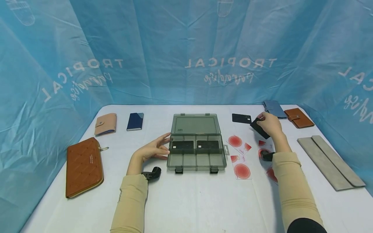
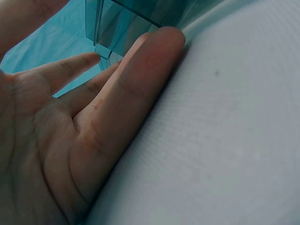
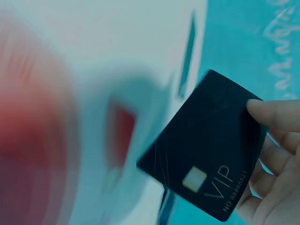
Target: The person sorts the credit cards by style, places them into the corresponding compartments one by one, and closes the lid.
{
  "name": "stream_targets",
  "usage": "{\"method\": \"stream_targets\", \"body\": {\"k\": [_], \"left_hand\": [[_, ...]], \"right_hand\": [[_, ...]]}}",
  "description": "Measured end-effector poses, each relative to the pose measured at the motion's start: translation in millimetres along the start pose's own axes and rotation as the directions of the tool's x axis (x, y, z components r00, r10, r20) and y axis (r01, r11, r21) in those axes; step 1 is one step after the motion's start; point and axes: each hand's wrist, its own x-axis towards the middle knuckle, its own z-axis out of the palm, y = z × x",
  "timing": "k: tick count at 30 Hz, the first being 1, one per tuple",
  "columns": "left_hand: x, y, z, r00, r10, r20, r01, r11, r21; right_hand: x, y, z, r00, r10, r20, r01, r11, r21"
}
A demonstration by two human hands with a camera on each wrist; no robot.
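Observation:
My right hand (image 1: 269, 124) pinches a black VIP card (image 3: 201, 145) by one edge, thumb on its face, raised above the right part of the table. Another black card (image 1: 241, 118) lies just left of it. At the centre stands a clear grey-green compartment box (image 1: 189, 160) with its lid (image 1: 196, 125) folded back. Two black cards, one at left (image 1: 182, 147) and one at right (image 1: 208, 147), sit side by side in its middle row. My left hand (image 1: 151, 149) touches the box's left side, its fingers extended in the left wrist view.
Watermelon-print cards, such as one (image 1: 242, 171) by the box, lie to its right. A brown zip wallet (image 1: 84, 166), pink wallet (image 1: 105, 124) and navy card holder (image 1: 135, 121) lie left. Right are a blue wallet (image 1: 274, 109), brown wallet (image 1: 299, 118) and grey pouch (image 1: 329, 163).

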Motion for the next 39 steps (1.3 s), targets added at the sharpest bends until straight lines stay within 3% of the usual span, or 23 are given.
{"method": "stream_targets", "body": {"k": [3, 6, 14, 17, 19, 25, 31, 33, 35, 39], "left_hand": [[0.5, 0.9, 0.3, 1.000, -0.005, -0.004, 0.005, 1.000, 0.008], [0.9, 1.7, 0.4, 1.000, -0.006, -0.003, 0.006, 1.000, 0.013], [1.0, 2.4, 0.4, 1.000, -0.006, -0.003, 0.006, 1.000, 0.004], [1.2, 2.6, 1.1, 1.000, -0.008, -0.005, 0.008, 1.000, 0.007], [1.8, 2.2, 1.3, 1.000, -0.013, -0.009, 0.013, 1.000, 0.005], [1.1, 1.8, 1.0, 1.000, -0.005, -0.013, 0.005, 1.000, 0.003], [-0.9, 2.0, 0.9, 1.000, -0.004, -0.012, 0.004, 1.000, 0.005], [-1.4, 1.8, 0.8, 1.000, -0.005, -0.012, 0.005, 1.000, 0.005], [-1.2, 1.2, 0.7, 1.000, -0.002, -0.011, 0.002, 1.000, 0.001], [-0.5, 0.6, 0.9, 1.000, -0.006, -0.016, 0.006, 1.000, -0.002]], "right_hand": [[-6.4, -14.1, 0.6, 0.998, 0.023, -0.058, -0.016, 0.994, 0.110], [-12.5, -28.1, 3.0, 0.996, 0.051, -0.068, -0.032, 0.965, 0.262], [-28.6, -58.3, 9.8, 0.998, 0.045, 0.042, -0.061, 0.804, 0.591], [-33.3, -65.2, 13.9, 0.997, 0.007, 0.079, -0.057, 0.754, 0.654], [-35.2, -68.8, 16.8, 0.994, -0.031, 0.105, -0.048, 0.739, 0.672], [-40.5, -82.8, 22.3, 0.967, -0.145, 0.211, -0.042, 0.721, 0.691], [-47.5, -102.0, 30.2, 0.949, -0.211, 0.233, -0.031, 0.676, 0.736], [-48.8, -107.9, 34.7, 0.944, -0.225, 0.243, -0.029, 0.674, 0.738], [-49.2, -113.7, 39.0, 0.937, -0.234, 0.260, -0.026, 0.695, 0.719], [-50.6, -128.8, 45.4, 0.910, -0.271, 0.312, 0.012, 0.772, 0.636]]}}
